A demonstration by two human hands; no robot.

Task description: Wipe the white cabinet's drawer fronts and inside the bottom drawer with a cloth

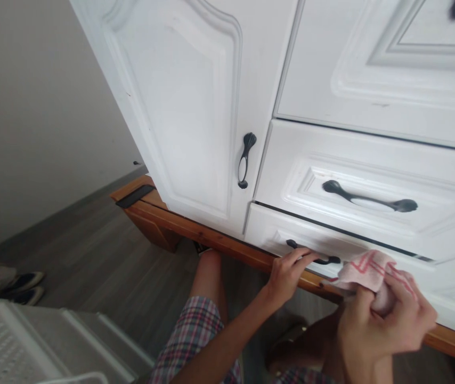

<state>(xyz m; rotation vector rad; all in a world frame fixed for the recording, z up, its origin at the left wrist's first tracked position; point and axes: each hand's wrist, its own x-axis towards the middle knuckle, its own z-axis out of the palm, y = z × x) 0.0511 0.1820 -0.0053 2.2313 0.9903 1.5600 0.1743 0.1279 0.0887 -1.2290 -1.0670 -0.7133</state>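
A pink-and-white cloth with red stripes (pixel 365 271) is bunched up in my right hand (pixel 387 320), whose fingers are closed round it. My left hand (pixel 287 274) has its fingers curled over the dark handle of the lowest drawer (pixel 327 261). That white drawer (pixel 267 226) shows a dark gap along its top edge. Above it is another white drawer (pixel 431 176) with a black handle holding a pale inset (pixel 371 200). To the left, the cupboard door (pixel 195 106) carries a similar upright handle (pixel 246 160).
A brown wooden base (pixel 211 234) runs under the white cabinet. At lower left stands a pale grey slatted or perforated plastic unit (pixel 43 341). Beyond it on the dark floor (pixel 91 240) is a pair of dark shoes (pixel 23 285). A grey wall (pixel 43 106) rises at left.
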